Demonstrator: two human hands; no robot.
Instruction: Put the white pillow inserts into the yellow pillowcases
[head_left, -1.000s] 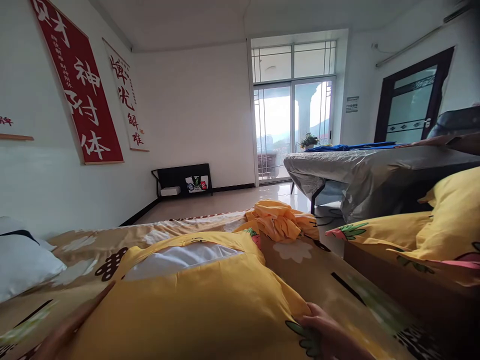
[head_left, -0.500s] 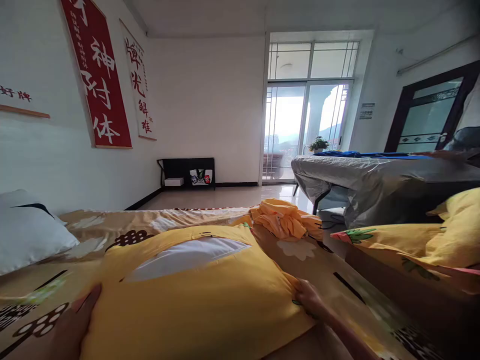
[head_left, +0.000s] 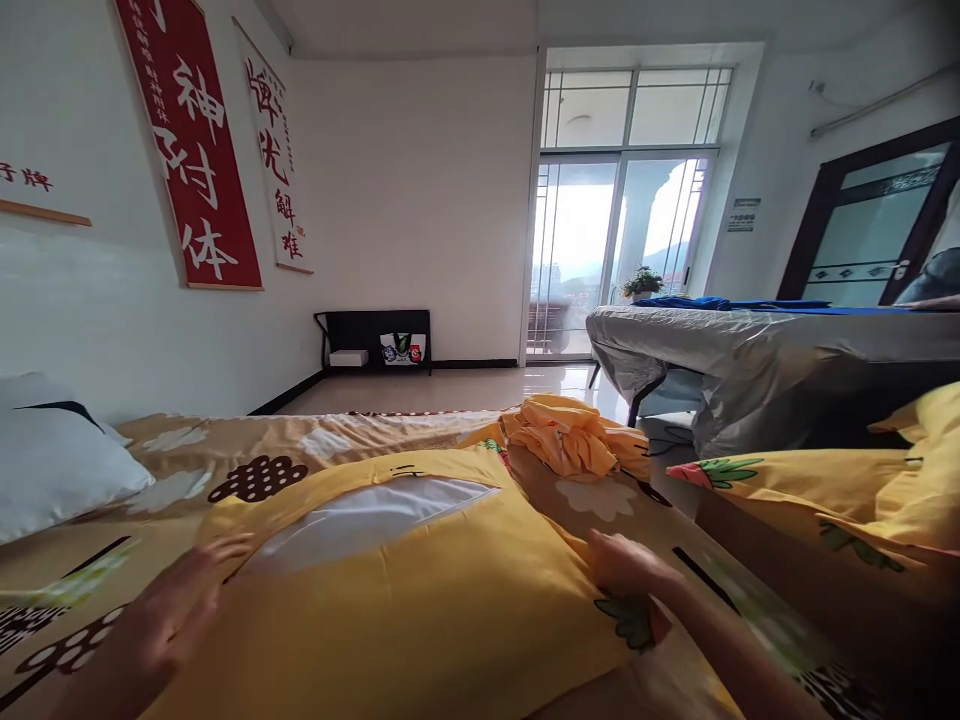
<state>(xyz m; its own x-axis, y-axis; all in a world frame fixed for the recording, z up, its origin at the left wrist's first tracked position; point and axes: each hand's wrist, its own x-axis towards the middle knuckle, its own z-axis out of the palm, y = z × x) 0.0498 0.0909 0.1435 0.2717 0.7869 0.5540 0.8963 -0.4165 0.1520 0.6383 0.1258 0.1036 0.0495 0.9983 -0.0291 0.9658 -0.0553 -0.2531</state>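
Note:
A yellow pillowcase [head_left: 420, 610] lies before me around a white pillow [head_left: 360, 520], which shows through the long slit near the far edge. At the left end of that slit, my left hand [head_left: 169, 605] is somewhat blurred, its fingers and thumb closed over the case's edge. My right hand [head_left: 630, 570] pinches the case's right side, above a printed green leaf. Part of the pillow is hidden inside the cloth.
Crumpled orange-yellow cloth [head_left: 562, 435] lies on the patterned bedsheet [head_left: 600, 500] beyond the case. A white pillow with a black stripe [head_left: 67, 470] rests at left, more yellow fabric [head_left: 840, 490] at right. Behind stand a covered table [head_left: 720, 350] and a low black shelf [head_left: 375, 330].
My left hand has moved up along the case's left side to the corner by the slit. My right hand keeps its hold, slightly higher, and the green leaf print shows more.

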